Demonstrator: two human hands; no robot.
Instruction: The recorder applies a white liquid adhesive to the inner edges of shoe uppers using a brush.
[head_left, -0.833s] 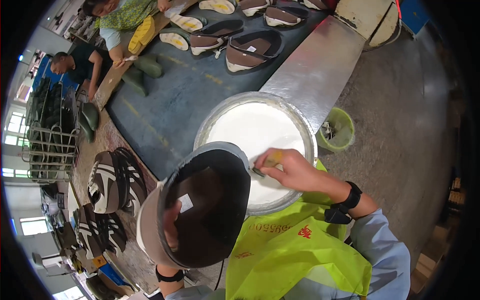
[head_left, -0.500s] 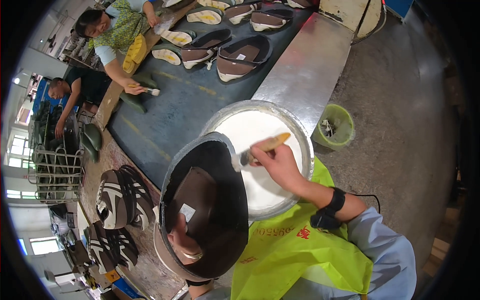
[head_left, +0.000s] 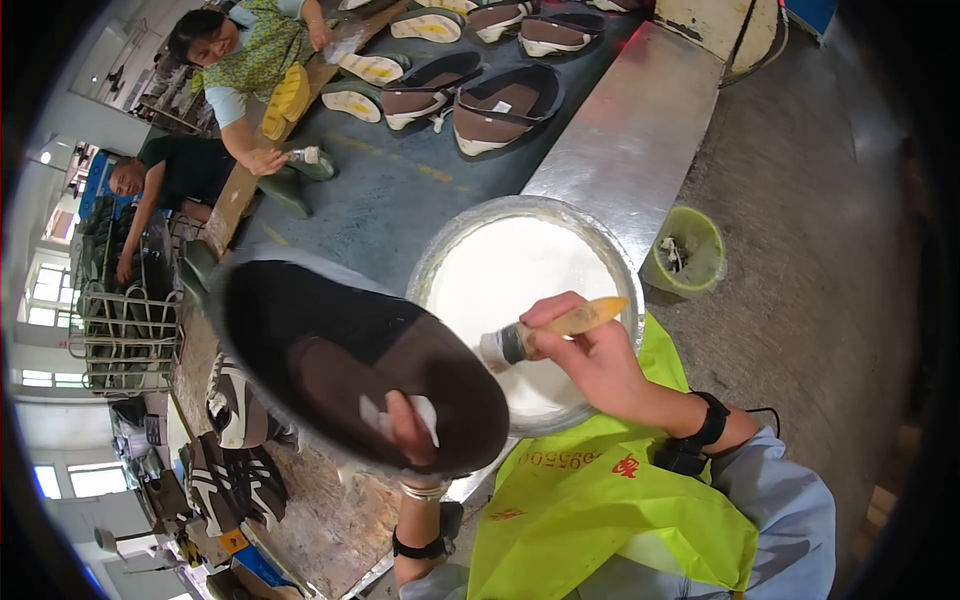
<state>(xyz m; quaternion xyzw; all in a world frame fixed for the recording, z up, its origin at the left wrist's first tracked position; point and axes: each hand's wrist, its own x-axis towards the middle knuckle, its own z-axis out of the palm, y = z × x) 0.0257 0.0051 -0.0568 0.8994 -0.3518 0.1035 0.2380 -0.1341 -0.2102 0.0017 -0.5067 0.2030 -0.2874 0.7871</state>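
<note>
A brown shoe upper with a dark lining is in my left hand, tilted so its opening faces up. My left thumb presses on the inside by a white label, while the other fingers are hidden beneath it. My right hand is closed round a flat paintbrush with a yellow wooden handle. Its white-coated bristles are beside the upper's right-hand edge; whether they touch it I cannot tell. Below the brush stands a round metal basin of white liquid.
Several shoe uppers and soles lie on the blue-grey belt, edged by a metal ledge. A co-worker's hand holds another brush across the belt. A green bin stands right. Striped uppers sit left.
My left hand has swung the upper leftward, turning it from nearly upright to slanting. My right hand and brush have moved slightly right and down. The co-worker's brush has lifted slightly.
</note>
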